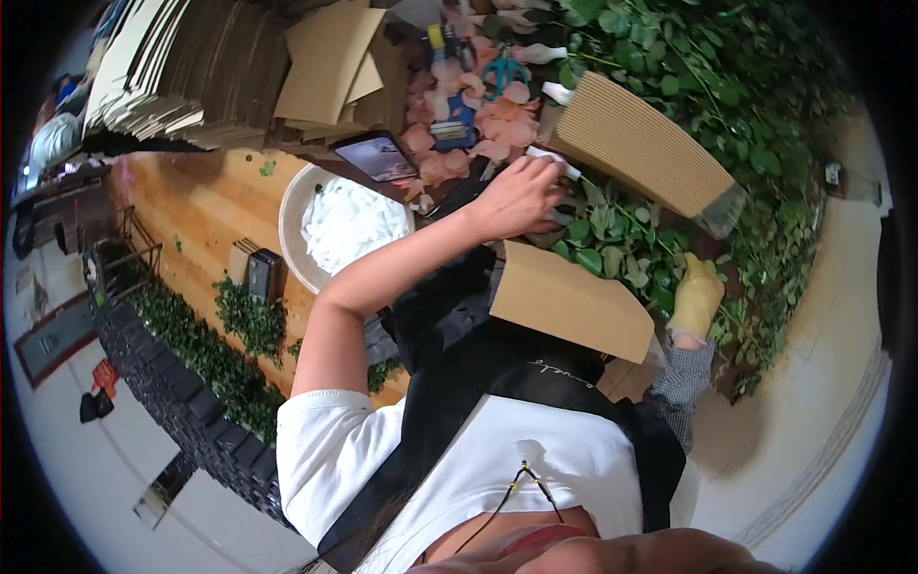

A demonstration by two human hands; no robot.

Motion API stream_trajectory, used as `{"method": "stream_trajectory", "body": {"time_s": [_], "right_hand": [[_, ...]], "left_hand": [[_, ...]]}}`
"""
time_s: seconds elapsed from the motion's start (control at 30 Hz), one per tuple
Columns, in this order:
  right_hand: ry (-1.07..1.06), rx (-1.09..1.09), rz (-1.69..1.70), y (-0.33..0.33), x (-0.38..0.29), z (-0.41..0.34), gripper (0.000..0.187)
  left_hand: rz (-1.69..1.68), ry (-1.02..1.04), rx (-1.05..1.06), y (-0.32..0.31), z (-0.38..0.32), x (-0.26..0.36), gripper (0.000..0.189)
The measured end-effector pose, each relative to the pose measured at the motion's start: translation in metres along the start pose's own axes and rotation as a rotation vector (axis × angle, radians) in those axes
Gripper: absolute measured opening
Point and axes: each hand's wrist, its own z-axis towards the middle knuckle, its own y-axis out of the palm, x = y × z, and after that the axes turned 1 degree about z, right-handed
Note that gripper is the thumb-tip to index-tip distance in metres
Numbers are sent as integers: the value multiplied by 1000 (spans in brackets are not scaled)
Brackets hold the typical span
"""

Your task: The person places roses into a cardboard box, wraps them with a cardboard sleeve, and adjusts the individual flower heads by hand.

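Note:
My bare left hand [522,194] has its fingers closed at a small white sleeve [566,166] at the end of a leafy stem. Its fingertips are partly hidden. My right hand [696,290], in a yellow glove, grips leafy green stems [631,247], which lie between two corrugated cardboard wraps. One wrap [638,143] lies beyond the stems; the other wrap [574,298] is close to my black apron. Pink petals [505,122] are scattered past my left hand, around teal-handled scissors [504,72] and a blue object [455,125].
A round tub [290,229] of white sleeves [351,222] stands left of my forearm, near a phone [376,156]. Cardboard stacks [208,72] fill the upper left. Piled leafy stems [739,93] cover the upper right. More wrapped bunches [208,359] line the lower left.

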Motion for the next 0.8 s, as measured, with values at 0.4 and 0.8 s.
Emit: {"method": "stream_trajectory", "body": {"time_s": [0.4, 0.8], "right_hand": [[213, -453, 891, -2, 39, -18, 51], [-163, 284, 323, -73, -18, 229, 43]], "left_hand": [[-179, -189, 52, 21, -2, -2, 52], [-127, -178, -123, 8, 5, 1, 55]]}}
